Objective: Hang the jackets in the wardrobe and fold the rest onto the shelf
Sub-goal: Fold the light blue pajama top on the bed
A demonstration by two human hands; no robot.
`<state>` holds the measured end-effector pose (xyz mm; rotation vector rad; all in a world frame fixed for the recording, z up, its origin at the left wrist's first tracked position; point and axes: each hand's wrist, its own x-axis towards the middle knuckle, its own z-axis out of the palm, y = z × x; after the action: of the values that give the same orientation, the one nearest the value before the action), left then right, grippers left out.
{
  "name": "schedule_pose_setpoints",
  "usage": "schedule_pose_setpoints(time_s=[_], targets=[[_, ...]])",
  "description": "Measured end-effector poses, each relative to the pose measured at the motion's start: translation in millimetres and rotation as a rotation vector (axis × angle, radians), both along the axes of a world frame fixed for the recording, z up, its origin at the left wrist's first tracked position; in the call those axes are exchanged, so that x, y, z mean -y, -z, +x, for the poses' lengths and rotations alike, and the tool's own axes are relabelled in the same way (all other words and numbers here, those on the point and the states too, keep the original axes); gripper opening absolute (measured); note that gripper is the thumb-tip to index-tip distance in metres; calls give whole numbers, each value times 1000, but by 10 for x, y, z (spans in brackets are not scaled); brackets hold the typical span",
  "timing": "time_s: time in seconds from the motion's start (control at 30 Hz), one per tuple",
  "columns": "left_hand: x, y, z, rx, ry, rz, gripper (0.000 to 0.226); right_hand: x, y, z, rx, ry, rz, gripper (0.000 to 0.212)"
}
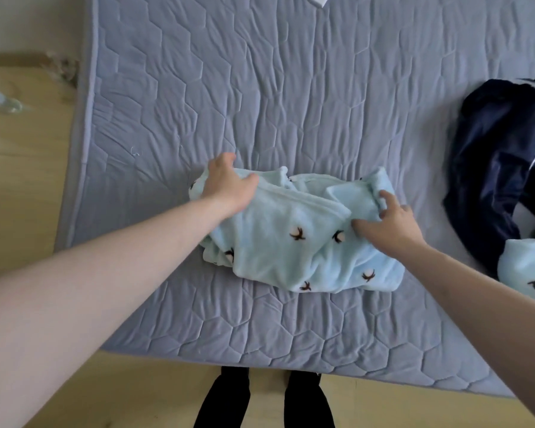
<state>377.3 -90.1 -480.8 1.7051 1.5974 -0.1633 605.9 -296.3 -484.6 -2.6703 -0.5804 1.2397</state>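
Fleece garment [291, 242], gripped by left hand [229, 180], pressed by spread right hand [389, 220]; navy jacket [494, 149] nearby.

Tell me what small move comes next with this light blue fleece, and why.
Probably fold the bunched right end over toward the middle. The fleece lies half folded on the mattress; the left hand grips its left corner, and the right hand rests its fingers on the rumpled right end.
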Motion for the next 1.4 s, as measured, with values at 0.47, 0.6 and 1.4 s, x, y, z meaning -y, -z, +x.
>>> schedule_pose_setpoints(time_s=[0.47,0.6,1.4], targets=[[161,194,-353,227,317,431,32,37,410,42,73,-297,42,89],[-224,300,-345,67,118,483,28,-79,540,27,73,-179,20,88],[-614,690,-529,-58,176,-389,39,-212,558,527,-188,-55,-172,77]])
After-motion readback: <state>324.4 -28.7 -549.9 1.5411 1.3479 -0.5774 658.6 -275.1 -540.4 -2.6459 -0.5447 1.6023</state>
